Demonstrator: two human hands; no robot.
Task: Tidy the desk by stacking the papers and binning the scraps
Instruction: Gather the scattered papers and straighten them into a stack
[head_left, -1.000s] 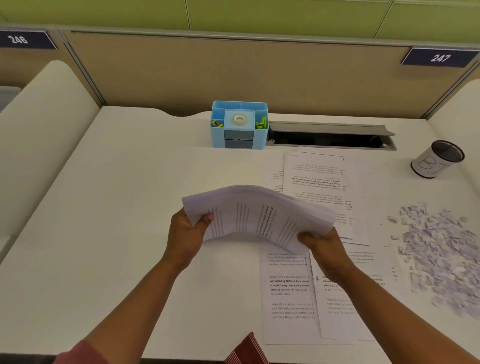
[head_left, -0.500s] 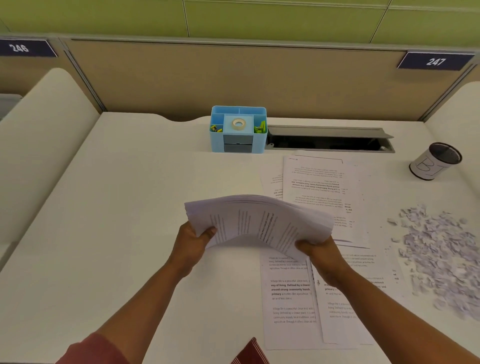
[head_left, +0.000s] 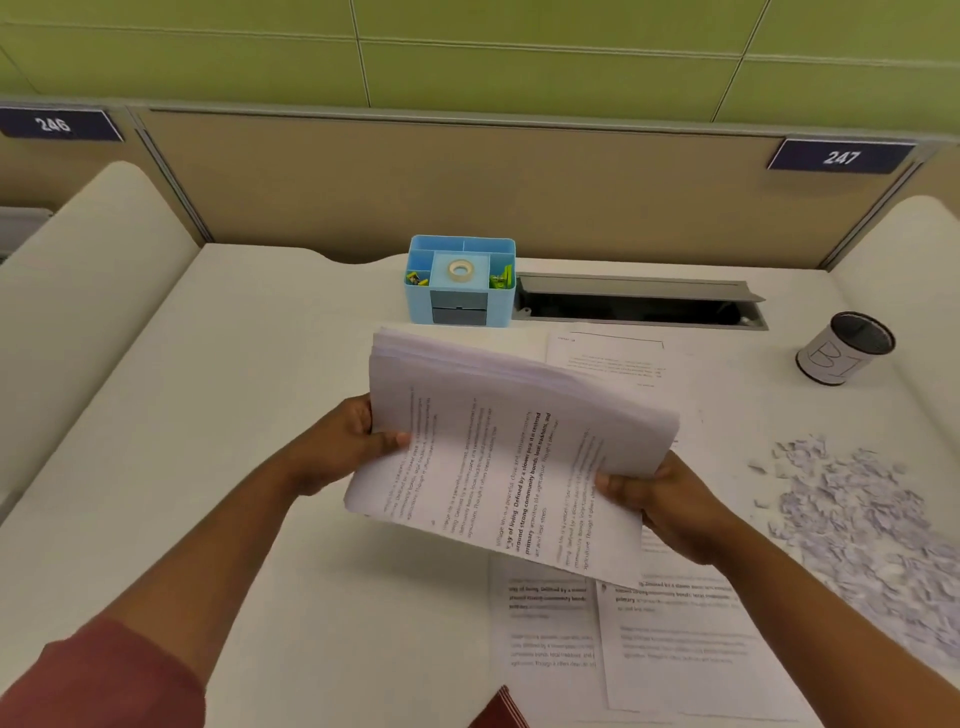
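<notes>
Now both hands, left (head_left: 340, 447) and right (head_left: 670, 506), pinch one stack (head_left: 509, 447); perhaps three loose sheets (head_left: 675, 639).

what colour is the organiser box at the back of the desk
Light blue, with a grey drawer front; the organiser shows clearly in the head view.

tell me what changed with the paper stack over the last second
Both hands kept their grip on the paper stack, left hand at its left edge and right hand at its right. They tipped it up from a drooping, near-flat hold, so its printed top page now faces the camera. The loose sheets, paper scraps, blue organizer and bin cup stayed put on the desk.
</notes>
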